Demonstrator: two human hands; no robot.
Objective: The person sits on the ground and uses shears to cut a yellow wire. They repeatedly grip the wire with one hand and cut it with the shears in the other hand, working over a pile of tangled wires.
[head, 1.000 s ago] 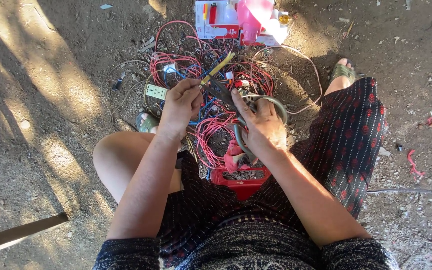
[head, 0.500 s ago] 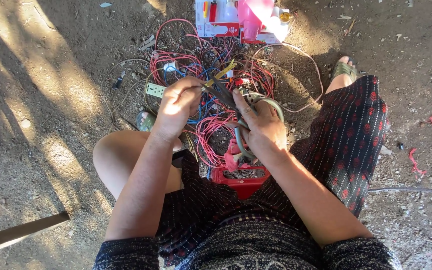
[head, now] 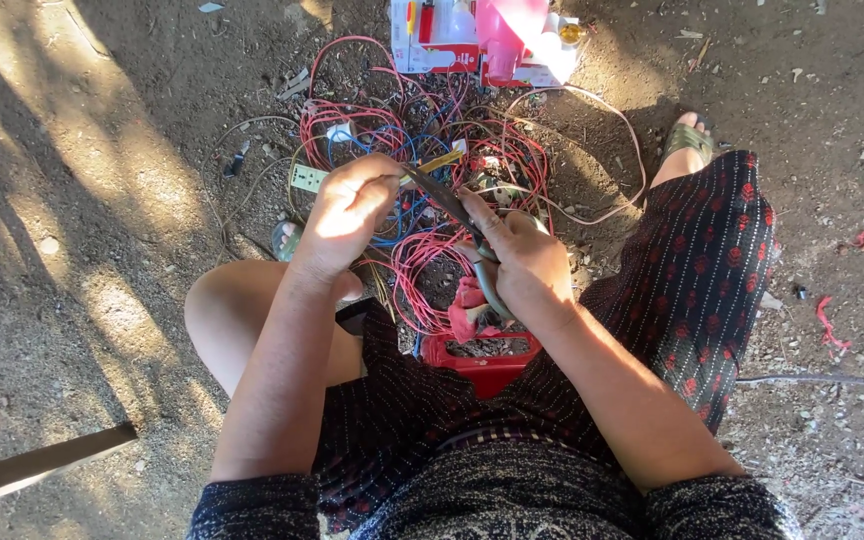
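Note:
I sit on bare dirt over a tangle of red, blue and white wires. My left hand pinches a thin yellow-sheathed wire at chest height. My right hand is closed around the dark handle of a knife, whose blade angles up-left and meets the wire by my left fingertips. A red plastic container holding scraps sits between my knees, just below my right hand.
A white and pink tray of small items lies at the top of the pile. A small green-white socket plate lies left of the wires. My sandalled foot is at right. A wooden plank lies lower left.
The yellow wire, earlier raised up-right from my left hand, now lies lower and flatter against the knife blade. Both hands stay in nearly the same place.

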